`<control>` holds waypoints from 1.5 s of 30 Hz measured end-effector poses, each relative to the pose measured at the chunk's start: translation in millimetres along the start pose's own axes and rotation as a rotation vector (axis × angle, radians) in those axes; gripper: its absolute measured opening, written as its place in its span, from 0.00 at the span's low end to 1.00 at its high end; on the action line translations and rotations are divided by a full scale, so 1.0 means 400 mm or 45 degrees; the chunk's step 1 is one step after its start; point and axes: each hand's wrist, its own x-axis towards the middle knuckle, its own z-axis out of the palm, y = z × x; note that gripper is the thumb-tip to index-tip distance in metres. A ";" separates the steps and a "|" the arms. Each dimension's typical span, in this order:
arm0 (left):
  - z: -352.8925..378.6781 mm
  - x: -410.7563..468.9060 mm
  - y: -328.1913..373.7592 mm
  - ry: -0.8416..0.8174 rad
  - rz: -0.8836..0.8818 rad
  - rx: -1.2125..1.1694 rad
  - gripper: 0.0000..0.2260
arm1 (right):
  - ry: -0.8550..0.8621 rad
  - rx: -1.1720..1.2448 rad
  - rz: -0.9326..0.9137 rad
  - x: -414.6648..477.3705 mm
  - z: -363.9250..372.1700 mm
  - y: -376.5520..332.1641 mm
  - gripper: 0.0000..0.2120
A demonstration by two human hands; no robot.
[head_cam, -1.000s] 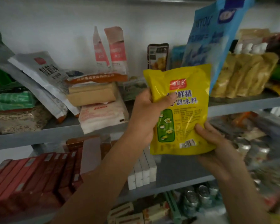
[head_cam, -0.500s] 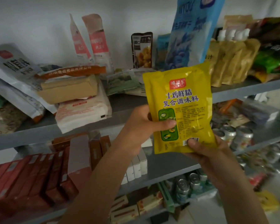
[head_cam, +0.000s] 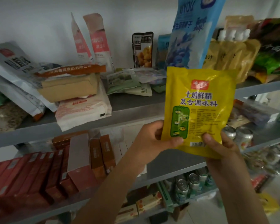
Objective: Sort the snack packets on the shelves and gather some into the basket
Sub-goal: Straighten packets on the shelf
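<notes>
The left hand (head_cam: 149, 139) is gripping the lower left corner of the yellow packet (head_cam: 200, 101), with the thumb pressing across the front face and the fingers curling behind it. The right hand (head_cam: 221, 149) is pinching the lower right corner, with the thumb lying on the front just above the barcode and the other fingers hidden behind the packet. The yellow packet is being held upright in the air, printed face toward the camera, in front of the near edge of the upper shelf (head_cam: 136, 110). Behind its top edge, a tall blue bag (head_cam: 191, 34) is standing on that shelf, and yellow spouted pouches (head_cam: 233, 54) are leaning just right of the bag. To the left, flat green packets (head_cam: 123, 81) are lying near the far wall, a dark nut pouch (head_cam: 142, 49) is standing behind them, and 2 pink-and-white pouches (head_cam: 95, 41) are leaning against the wall. Further left, stacked brown paper blocks (head_cam: 69, 89) are resting on a white sack (head_cam: 84, 110). On the middle shelf (head_cam: 168, 162), red boxes (head_cam: 31, 175) are standing in a row at the left, and 2 cans (head_cam: 242, 136) are sitting just right of the right hand.
</notes>
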 end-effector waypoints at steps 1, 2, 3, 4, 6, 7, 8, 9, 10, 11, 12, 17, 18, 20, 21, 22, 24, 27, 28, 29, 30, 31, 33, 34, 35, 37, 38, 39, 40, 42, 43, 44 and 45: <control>0.002 -0.002 -0.005 0.026 0.006 0.005 0.14 | 0.003 0.009 0.022 0.002 -0.001 0.000 0.10; 0.002 -0.001 -0.007 0.052 0.012 0.005 0.14 | -0.011 0.014 0.045 0.004 -0.003 0.001 0.11; 0.001 0.001 -0.009 0.062 0.026 0.011 0.15 | -0.055 0.027 0.062 0.006 -0.006 0.002 0.12; 0.002 0.003 -0.009 0.063 0.050 0.032 0.17 | -0.119 0.047 0.081 0.006 -0.009 0.002 0.15; 0.000 0.006 -0.009 0.069 0.095 0.088 0.19 | -0.249 0.089 0.127 0.010 -0.016 0.004 0.28; 0.000 0.005 -0.007 0.063 0.106 0.122 0.20 | -0.265 0.080 0.144 0.012 -0.021 0.005 0.33; -0.001 0.005 -0.005 0.060 0.109 0.167 0.21 | -0.228 0.046 0.152 0.016 -0.027 0.005 0.34; -0.002 0.006 -0.006 0.057 0.104 0.205 0.21 | -0.169 -0.011 0.157 0.018 -0.033 0.004 0.32; -0.004 0.007 -0.009 0.054 0.094 0.225 0.20 | -0.118 -0.077 0.158 0.019 -0.036 0.001 0.31; -0.003 0.007 -0.013 0.052 0.082 0.224 0.17 | -0.061 -0.136 0.160 0.016 -0.032 -0.005 0.33; 0.000 0.007 -0.016 0.050 0.077 0.229 0.15 | -0.001 -0.176 0.145 0.014 -0.035 -0.007 0.34; 0.047 -0.003 -0.032 0.321 0.306 0.650 0.28 | 0.232 -0.197 -0.069 -0.013 0.015 -0.012 0.22; 0.058 -0.013 -0.027 0.429 0.431 0.744 0.30 | 0.318 -0.216 -0.153 -0.018 0.029 -0.008 0.17; 0.079 -0.028 -0.023 0.371 0.610 0.697 0.28 | 0.414 -0.329 -0.316 -0.026 0.057 -0.004 0.13; 0.089 -0.035 -0.019 0.236 0.605 0.581 0.28 | 0.398 -0.404 -0.382 -0.029 0.068 -0.004 0.12; 0.094 -0.041 -0.009 0.090 0.571 0.395 0.27 | 0.339 -0.476 -0.439 -0.032 0.078 -0.003 0.12; 0.091 -0.041 0.007 -0.094 0.489 -0.052 0.23 | 0.135 -0.706 -0.554 -0.041 0.093 0.000 0.16; 0.064 -0.030 0.008 0.040 0.295 -0.336 0.23 | -0.102 -1.009 -0.694 -0.048 0.103 0.011 0.21; 0.055 -0.024 0.003 0.120 0.223 -0.372 0.18 | -0.129 -0.978 -0.664 -0.048 0.100 0.014 0.19; 0.047 -0.021 -0.004 0.207 0.155 -0.378 0.12 | -0.123 -0.925 -0.622 -0.044 0.096 0.017 0.19; 0.040 -0.020 -0.003 0.265 0.107 -0.361 0.09 | -0.081 -0.871 -0.565 -0.040 0.089 0.016 0.19; 0.035 -0.018 -0.006 0.295 0.069 -0.348 0.09 | -0.020 -0.835 -0.491 -0.031 0.078 0.015 0.20; 0.029 -0.022 -0.008 0.272 0.014 -0.341 0.09 | 0.052 -0.735 -0.286 -0.015 0.059 -0.001 0.25; 0.027 -0.025 -0.006 0.250 -0.011 -0.326 0.09 | 0.038 -0.682 -0.172 -0.005 0.048 -0.013 0.25; 0.025 -0.028 -0.005 0.228 -0.029 -0.314 0.08 | -0.001 -0.665 -0.071 0.002 0.039 -0.026 0.21; 0.026 -0.029 -0.002 0.195 -0.042 -0.312 0.08 | -0.049 -0.684 0.062 0.006 0.031 -0.046 0.10; 0.026 -0.027 -0.002 0.184 -0.031 -0.292 0.08 | -0.031 -0.690 0.072 0.007 0.028 -0.050 0.06; 0.025 -0.025 -0.002 0.188 0.004 -0.243 0.07 | 0.001 -0.694 0.049 0.008 0.024 -0.050 0.04; 0.026 -0.021 -0.003 0.200 0.061 -0.164 0.08 | 0.039 -0.681 0.023 0.007 0.024 -0.051 0.05; 0.026 -0.015 -0.017 0.238 0.219 -0.016 0.15 | 0.103 -0.629 -0.006 0.009 0.033 -0.054 0.10; 0.029 -0.016 -0.022 0.259 0.278 0.082 0.19 | 0.135 -0.595 -0.006 0.012 0.036 -0.054 0.11; 0.033 -0.020 -0.028 0.309 0.339 0.267 0.24 | 0.162 -0.547 0.002 0.015 0.041 -0.057 0.11; 0.035 -0.024 -0.033 0.394 0.445 0.551 0.29 | 0.176 -0.502 0.004 0.020 0.045 -0.059 0.11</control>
